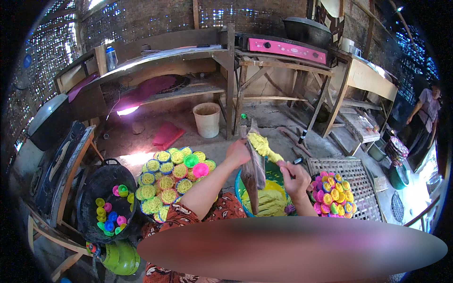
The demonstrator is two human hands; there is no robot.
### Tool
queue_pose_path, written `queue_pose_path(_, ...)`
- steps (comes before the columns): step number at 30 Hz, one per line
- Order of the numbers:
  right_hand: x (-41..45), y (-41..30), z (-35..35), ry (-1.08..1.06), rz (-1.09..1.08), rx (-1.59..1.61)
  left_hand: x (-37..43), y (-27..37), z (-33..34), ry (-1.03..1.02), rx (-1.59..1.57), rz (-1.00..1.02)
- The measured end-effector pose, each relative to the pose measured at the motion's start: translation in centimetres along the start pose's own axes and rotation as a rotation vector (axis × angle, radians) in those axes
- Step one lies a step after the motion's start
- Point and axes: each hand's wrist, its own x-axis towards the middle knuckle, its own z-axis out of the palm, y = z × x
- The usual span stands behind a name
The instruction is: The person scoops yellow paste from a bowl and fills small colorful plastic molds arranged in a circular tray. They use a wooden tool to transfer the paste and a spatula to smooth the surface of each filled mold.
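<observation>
My left hand (239, 152) grips a wooden press-like tool (253, 169) with two long arms, held upright over a teal basin (238, 184). Yellow dough (260, 144) clings near the tool's top and trails toward my right hand (296, 178). That hand is closed around a small dark handle, mostly hidden by the fingers. More yellow dough (267, 203) fills the basin below. Left of the basin, small colourful moulds (166, 183) carry lacy yellow noodle-like nests in a broad cluster. On the right, empty-looking colourful moulds (332, 194) are heaped together.
A black wok (86, 191) holding loose moulds stands at left, above a green gas cylinder (120, 256). A woven bamboo tray (339, 166) lies at right. Ahead are a white bucket (207, 120), wooden benches and a pink stove (286, 50). Another person (426, 109) stands far right.
</observation>
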Motion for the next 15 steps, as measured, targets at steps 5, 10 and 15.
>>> queue_pose_path(5, -1.9, -0.5, 0.0, -0.076, 0.504, 0.720, -0.1, -1.1, -1.9, -0.026, -0.104, -0.076)
queue_pose_path(10, -0.5, 2.4, 1.3, 0.035, 0.423, 0.179, -0.9, 1.5, -0.3, -0.081, -0.058, 0.144)
queue_pose_path(15, -2.4, 0.8, 0.4, -0.099, 0.176, 0.200, -0.2, 0.0, -0.4, -0.113, -0.047, 0.015)
